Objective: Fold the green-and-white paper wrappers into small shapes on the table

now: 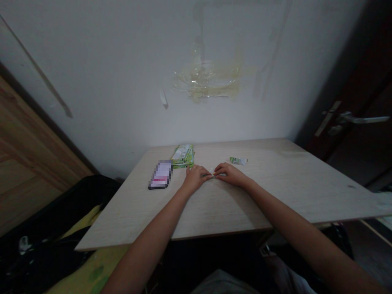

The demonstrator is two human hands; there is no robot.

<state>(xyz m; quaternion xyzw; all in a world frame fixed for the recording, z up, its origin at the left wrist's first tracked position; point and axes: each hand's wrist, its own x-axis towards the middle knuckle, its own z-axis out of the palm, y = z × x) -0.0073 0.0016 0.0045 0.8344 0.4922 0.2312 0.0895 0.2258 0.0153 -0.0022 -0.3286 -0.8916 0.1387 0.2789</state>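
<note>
Near the middle of the table, my left hand (pixel 195 178) and my right hand (pixel 232 174) face each other, fingertips almost touching. Both are closed in a pinch on a small plastic wrapper (pixel 212 173). Only slivers of it show, clear and greenish; the fingers cover the rest. Just behind my left hand lies a stack of green and white packets (pixel 183 156). A single small green and clear wrapper (pixel 239 161) rests on the table beyond my right hand.
A phone (pixel 161 174) with a lit, blurred screen lies left of my left hand. The pale wooden table (pixel 294 183) meets a wall (pixel 128 81) with peeling tape. A dark door with a metal handle (pixel 367 119) stands at the right. Dark bags (pixel 92 192) are at the left.
</note>
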